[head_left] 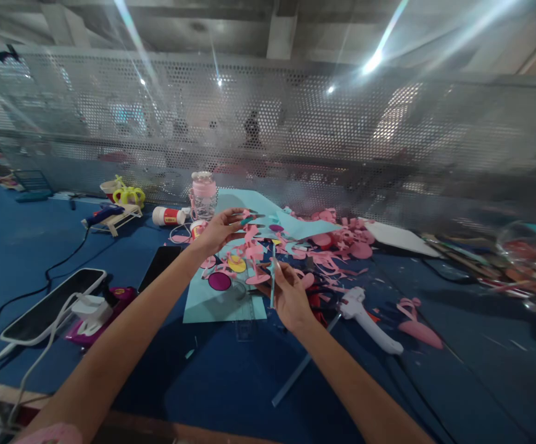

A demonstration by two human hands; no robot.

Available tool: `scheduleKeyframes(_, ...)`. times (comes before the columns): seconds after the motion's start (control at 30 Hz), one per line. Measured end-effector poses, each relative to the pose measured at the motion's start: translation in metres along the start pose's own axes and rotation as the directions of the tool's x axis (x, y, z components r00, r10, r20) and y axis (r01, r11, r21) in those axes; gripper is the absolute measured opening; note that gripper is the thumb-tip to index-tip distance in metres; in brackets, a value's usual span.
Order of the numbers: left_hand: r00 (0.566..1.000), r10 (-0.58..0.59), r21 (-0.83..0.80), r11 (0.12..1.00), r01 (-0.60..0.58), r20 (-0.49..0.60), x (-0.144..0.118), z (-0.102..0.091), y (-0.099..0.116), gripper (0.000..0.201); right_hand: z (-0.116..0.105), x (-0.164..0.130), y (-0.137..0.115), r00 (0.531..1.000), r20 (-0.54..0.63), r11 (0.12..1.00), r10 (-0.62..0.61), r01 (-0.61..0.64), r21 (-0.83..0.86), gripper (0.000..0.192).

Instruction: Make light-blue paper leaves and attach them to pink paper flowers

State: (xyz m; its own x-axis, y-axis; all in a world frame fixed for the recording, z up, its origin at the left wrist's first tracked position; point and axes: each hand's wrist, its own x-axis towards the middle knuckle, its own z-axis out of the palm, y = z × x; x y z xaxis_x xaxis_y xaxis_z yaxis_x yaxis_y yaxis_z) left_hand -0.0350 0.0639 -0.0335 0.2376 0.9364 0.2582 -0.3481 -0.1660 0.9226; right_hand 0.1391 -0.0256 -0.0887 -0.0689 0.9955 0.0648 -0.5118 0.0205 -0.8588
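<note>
- Spreading across the whole lower view, the blue tabletop (230,394) carries craft litter, with a perforated metal screen (295,123) standing behind it.
- Lying on it under both hands is a light blue paper sheet (224,305), with a second, folded light blue sheet (295,225) farther back.
- Pink paper cut-outs (342,243) are heaped to the right of the sheets; a white glue gun (369,320) lies just right of the right forearm, its nozzle towards the sheet.
- A dark phone (159,265) lies beside the left forearm, and a pink-lidded jar (203,194) stands at the back.
- The left hand (219,231) is raised above the sheet, its grip pinched shut on a small teal paper piece (248,218) that points right.
- The right hand (286,290) is nearer the viewer, its grip closed on a thin light blue paper strip (272,277).
- The strip stands roughly upright, long axis running up and away from the fingers, its upper end pointing towards the left hand's piece; the two are near but apart, with the piece up and to the left of the strip.
</note>
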Motion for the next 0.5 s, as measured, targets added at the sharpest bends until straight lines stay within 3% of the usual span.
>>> scheduleKeyframes(0.17, 0.999, -0.037, 0.019, 0.999, 0.036, 0.023, 0.000, 0.003, -0.003, 0.032, -0.002, 0.002, 0.003, 0.996, -0.069, 0.998, -0.049, 0.047, -0.030, 0.023)
scheduleKeyframes(0.37, 0.979, -0.127, 0.035, 0.992, 0.123, 0.159, -0.003, 0.002, 0.000, 0.036, -0.009, 0.009, 0.009, 0.978, -0.168, 0.989, -0.126, 0.111, -0.096, 0.025)
scheduleKeyframes(0.5, 0.964, -0.127, 0.020, 0.992, 0.126, 0.232, -0.003, 0.003, 0.003, 0.036, -0.013, 0.011, 0.014, 0.965, -0.179, 0.971, -0.191, 0.159, -0.179, 0.027)
